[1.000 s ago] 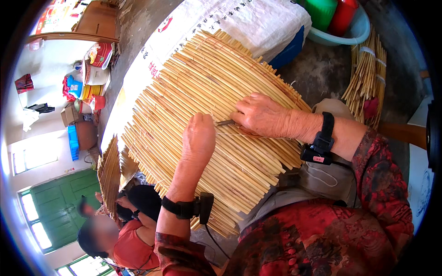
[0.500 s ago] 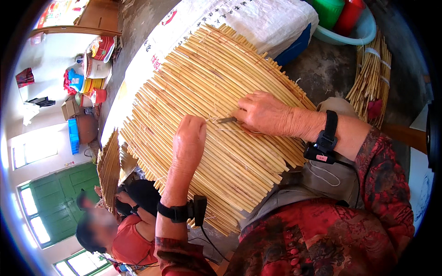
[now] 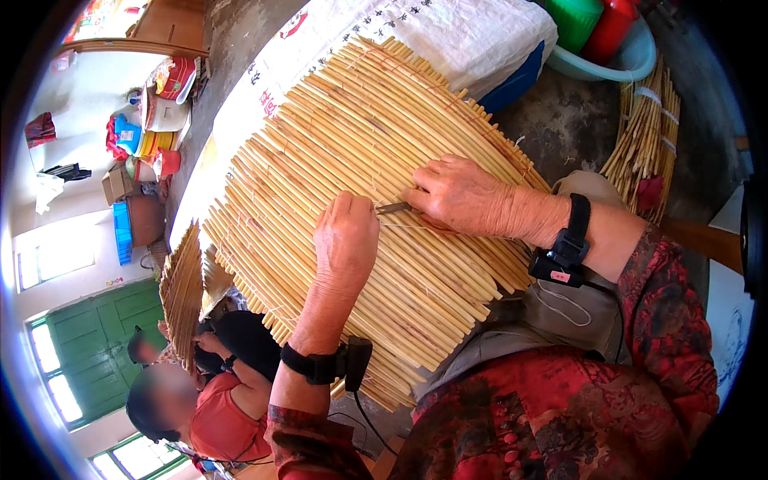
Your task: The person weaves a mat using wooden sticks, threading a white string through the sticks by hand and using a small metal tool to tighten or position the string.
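A mat of pale yellow reed sticks [image 3: 416, 296] lies before me, partly over a white printed sack, with thin threads tied across its rows. My right hand [image 3: 464, 200] rests on the mat, closed on a slim dark metal tool [image 3: 392, 208] that points left. My left hand [image 3: 346, 240] is closed just left of the tool's tip, fingertips pinched at a thin pale thread [image 3: 412, 226] that stretches rightward under my right hand. The pinched fingertips are partly hidden by the back of that hand.
Behind the mat are the white sack [image 3: 456, 40], a pale blue basin [image 3: 576, 68] with green and red containers, and tied stick bundles [image 3: 640, 152]. At lower left a person in a red top [image 3: 224, 416] holds another reed mat [image 3: 180, 296]. Household items line the far left wall.
My left hand dipped slightly left and down, then came back up and right to the tool's tip. My right hand has shifted very slightly, still holding the tool.
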Action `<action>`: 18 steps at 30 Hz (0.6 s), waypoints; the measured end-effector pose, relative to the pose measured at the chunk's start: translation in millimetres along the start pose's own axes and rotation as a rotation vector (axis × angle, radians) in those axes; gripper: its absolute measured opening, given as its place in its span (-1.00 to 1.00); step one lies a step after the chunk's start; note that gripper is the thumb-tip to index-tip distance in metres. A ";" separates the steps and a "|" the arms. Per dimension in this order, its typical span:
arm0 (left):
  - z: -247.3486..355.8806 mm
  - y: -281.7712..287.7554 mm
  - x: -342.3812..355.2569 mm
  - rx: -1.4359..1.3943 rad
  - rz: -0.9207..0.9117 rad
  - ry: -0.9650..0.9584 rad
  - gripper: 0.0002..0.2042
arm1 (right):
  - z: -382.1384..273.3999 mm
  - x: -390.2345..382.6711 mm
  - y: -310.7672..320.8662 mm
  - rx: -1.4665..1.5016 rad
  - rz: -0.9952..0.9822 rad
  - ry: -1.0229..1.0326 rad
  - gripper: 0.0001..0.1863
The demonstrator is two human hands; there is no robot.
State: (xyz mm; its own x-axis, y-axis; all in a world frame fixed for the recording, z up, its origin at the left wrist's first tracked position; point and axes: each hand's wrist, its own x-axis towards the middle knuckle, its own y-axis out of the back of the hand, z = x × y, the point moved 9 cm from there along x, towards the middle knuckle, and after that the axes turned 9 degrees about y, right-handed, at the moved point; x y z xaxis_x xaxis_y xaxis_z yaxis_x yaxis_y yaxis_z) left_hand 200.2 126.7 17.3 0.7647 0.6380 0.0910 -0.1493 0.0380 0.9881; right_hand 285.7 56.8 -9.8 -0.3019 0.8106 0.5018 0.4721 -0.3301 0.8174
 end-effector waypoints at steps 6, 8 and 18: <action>-13.3 2.3 2.1 -0.010 -0.029 0.041 -0.94 | -1.0 0.9 4.1 0.009 -0.025 -0.008 -0.89; -11.6 8.7 2.5 -0.063 0.009 0.034 -0.94 | -1.6 1.5 4.7 0.006 -0.030 -0.003 -0.88; -19.1 24.8 -9.6 -0.212 0.004 0.085 -0.89 | -7.6 6.5 3.1 -0.083 -0.036 0.046 -0.86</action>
State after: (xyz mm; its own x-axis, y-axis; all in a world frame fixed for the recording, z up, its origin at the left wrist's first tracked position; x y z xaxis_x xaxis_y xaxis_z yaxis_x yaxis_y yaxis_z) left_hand 177.2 136.3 38.5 0.7097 0.7004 0.0755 -0.2873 0.1900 0.9388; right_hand 278.8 57.4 -1.8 -0.3566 0.8001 0.4823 0.3903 -0.3415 0.8550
